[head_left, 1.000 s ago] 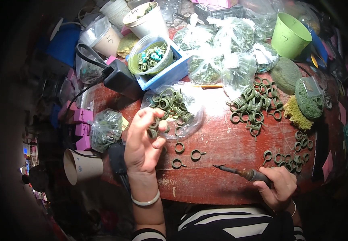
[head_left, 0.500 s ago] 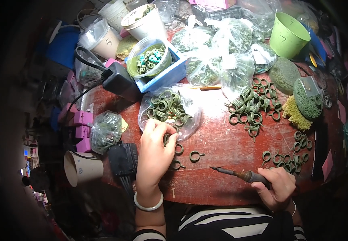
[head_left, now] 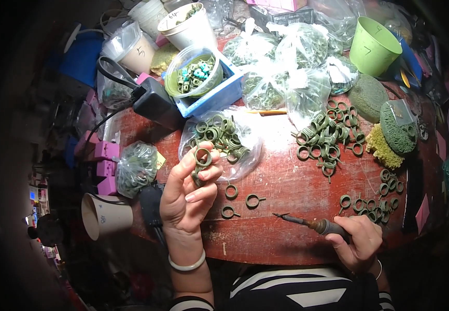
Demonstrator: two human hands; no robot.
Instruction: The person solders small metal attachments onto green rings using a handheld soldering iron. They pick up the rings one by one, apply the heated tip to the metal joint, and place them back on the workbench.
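Note:
My left hand [head_left: 191, 189] is raised over the table with the palm turned up. A dark green ring [head_left: 202, 156] with a short stem is held between its fingers, and what looks like another green piece shows just below it. My right hand [head_left: 358, 241] is closed around the handle of a soldering iron [head_left: 315, 226], whose thin dark tip points left. Behind my left hand, an opened clear plastic bag [head_left: 250, 160] holds a heap of similar rings. Three loose rings [head_left: 252, 201] lie between my hands. A larger pile of rings [head_left: 328, 132] sits farther right.
More rings [head_left: 375, 207] lie in a row near the right edge. Green pads [head_left: 398, 127] and a yellow sponge [head_left: 382, 146] stand behind them. Tied bags [head_left: 263, 88], a blue tray [head_left: 216, 98] with a tub, and a lime-green cup [head_left: 372, 49] line the back. A black box [head_left: 154, 106] stands left.
My left hand has lifted from beside the bag and turned palm up, bringing a green ring into sight. My right hand and the soldering iron have barely moved.

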